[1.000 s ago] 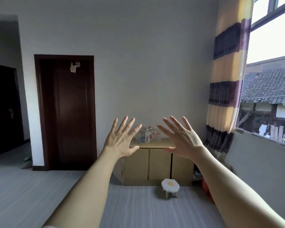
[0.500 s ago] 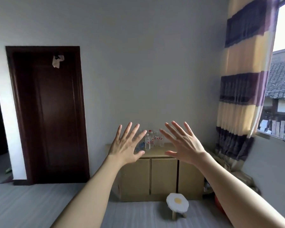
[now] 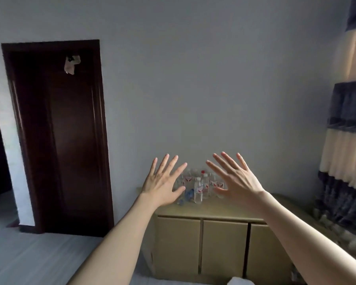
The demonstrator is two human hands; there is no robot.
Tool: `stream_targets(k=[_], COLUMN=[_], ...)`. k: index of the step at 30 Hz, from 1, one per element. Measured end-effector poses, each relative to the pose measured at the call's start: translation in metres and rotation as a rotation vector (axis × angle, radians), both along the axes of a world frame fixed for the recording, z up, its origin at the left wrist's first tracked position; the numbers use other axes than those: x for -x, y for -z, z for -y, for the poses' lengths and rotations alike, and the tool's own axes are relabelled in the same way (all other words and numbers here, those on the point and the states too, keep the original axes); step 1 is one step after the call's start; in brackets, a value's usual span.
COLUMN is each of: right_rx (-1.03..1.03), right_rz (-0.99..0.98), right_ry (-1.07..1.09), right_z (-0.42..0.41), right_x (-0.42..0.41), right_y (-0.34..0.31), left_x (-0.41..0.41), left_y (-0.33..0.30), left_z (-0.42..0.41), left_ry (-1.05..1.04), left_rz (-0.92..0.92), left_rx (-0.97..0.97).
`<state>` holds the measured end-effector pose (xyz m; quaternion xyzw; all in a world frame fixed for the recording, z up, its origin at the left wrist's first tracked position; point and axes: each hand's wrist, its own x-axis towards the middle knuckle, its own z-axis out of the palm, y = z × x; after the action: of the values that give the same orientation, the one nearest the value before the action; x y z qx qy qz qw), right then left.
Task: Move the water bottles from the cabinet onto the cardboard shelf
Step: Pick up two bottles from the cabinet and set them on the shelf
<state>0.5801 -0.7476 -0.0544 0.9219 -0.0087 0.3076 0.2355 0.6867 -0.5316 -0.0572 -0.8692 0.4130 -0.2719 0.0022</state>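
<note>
head view: the left hand (image 3: 162,185) and the right hand (image 3: 235,182) are raised side by side with fingers spread straight, holding nothing. between and behind them the water bottles (image 3: 199,185) stand clustered upright on top of the tan cabinet (image 3: 222,241) against the wall. a dark wooden door (image 3: 60,138) stands to the left, a striped curtain (image 3: 347,140) hangs at right.

Cabinet (image 3: 224,239) and bottles (image 3: 198,187) nearer, window gone.

A dark wooden door (image 3: 58,136) stands closed in the grey wall (image 3: 203,79), a pale scrap (image 3: 71,63) hanging near its top. A striped curtain (image 3: 347,151) hangs at right.
</note>
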Motion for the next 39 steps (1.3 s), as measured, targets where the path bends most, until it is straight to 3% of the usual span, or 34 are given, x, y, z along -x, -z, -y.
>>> stream_targets(k=[9, 17, 29, 39], right_rx=[-0.032, -0.075, -0.205, -0.436], right_rz=[-0.049, -0.083, -0.245, -0.489], right_ry=[0.062, 0.109, 0.157, 0.2], right_z=[0.114, 0.198, 0.36, 0.46], right_x=[-0.188, -0.344, -0.513, -0.625], right_y=[0.035, 0.04, 0.133, 0.221], left_x=[-0.204, -0.381, -0.545, -0.628], left_y=[0.041, 0.037, 0.136, 0.242], left_z=[0.101, 0.191, 0.376, 0.488], left_ry=[-0.045, -0.011, 0.127, 0.185], left_rz=[-0.067, -0.103, -0.262, -0.573], left_rx=[-0.014, -0.006, -0.108, -0.041])
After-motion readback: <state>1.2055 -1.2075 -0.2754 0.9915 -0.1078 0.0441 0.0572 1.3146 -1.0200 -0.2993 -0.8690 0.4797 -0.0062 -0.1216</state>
